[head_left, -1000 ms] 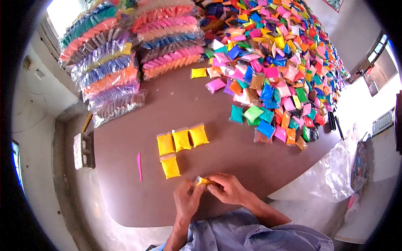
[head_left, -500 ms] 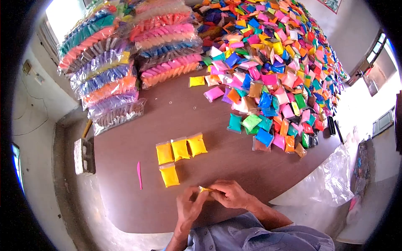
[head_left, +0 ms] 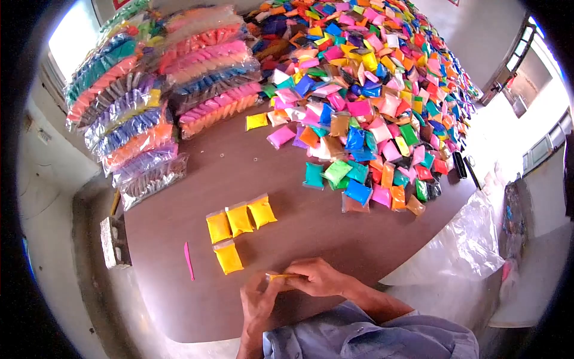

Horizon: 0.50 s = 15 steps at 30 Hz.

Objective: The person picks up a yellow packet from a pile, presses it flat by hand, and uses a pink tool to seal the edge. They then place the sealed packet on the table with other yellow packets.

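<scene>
Close to the table's front edge, my left hand (head_left: 258,299) and my right hand (head_left: 318,277) pinch a small yellow packet (head_left: 278,276) between them. It is seen nearly edge-on, and my fingers cover much of it. Just beyond my left hand lies a flat yellow packet (head_left: 228,258) with a clear top strip. Three more yellow packets (head_left: 239,221) lie side by side in a row behind it. A thin pink plastic knife-shaped tool (head_left: 189,261) rests to their left.
A big heap of small colourful packets (head_left: 359,107) covers the back right of the brown table (head_left: 179,311). Stacks of clear bags filled with packets (head_left: 218,107) stand at the back left. A clear plastic sheet (head_left: 460,239) hangs at the right edge.
The view has shifted, so the table things appear further left. Both hands keep their pinch on the yellow packet, which now looks flatter and more edge-on.
</scene>
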Available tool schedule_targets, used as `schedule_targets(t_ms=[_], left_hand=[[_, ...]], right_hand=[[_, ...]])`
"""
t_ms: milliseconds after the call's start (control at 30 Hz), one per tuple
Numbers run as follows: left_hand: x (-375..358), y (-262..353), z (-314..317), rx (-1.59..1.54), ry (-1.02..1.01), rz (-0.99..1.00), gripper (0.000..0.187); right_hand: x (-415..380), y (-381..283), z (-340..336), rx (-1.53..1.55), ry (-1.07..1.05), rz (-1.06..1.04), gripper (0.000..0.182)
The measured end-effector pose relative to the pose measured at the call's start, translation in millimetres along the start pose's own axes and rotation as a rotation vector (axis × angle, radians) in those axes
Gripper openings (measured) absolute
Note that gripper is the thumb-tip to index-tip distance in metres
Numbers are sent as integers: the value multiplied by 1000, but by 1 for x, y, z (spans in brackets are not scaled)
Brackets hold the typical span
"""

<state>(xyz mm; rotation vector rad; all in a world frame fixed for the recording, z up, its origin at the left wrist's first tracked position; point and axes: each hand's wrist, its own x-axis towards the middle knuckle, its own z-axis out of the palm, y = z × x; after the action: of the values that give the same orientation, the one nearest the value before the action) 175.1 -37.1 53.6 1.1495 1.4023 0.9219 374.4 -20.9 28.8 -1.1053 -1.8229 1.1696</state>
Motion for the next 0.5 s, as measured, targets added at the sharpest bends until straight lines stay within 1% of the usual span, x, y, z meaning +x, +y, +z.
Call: schedule_targets(t_ms=[67,167,233,267,367,433,500], left_hand=[[2,-7,-2,13,1,-19,16],[1,-11,-3,57,27,37,19],[-1,-9,-4,2,58,10,16],[-1,-10,-4,3,56,9,16],[-1,-9,-3,-27,52,-5,14],[-1,2,2,0,29,-2,13],[2,-6,-5,62,-2,-22,13]], right_hand=[[1,-2,0,-15,1,-4,23],[0,-5,-1,-23,0,-11,19],[1,-11,-3,60,-46,117,20],[1,-9,-2,61,-44,119,20],[-1,3,1,68,11,79,20],[-1,9,1,55,56,-9,20],[-2,10,1,53,55,-2,20]])
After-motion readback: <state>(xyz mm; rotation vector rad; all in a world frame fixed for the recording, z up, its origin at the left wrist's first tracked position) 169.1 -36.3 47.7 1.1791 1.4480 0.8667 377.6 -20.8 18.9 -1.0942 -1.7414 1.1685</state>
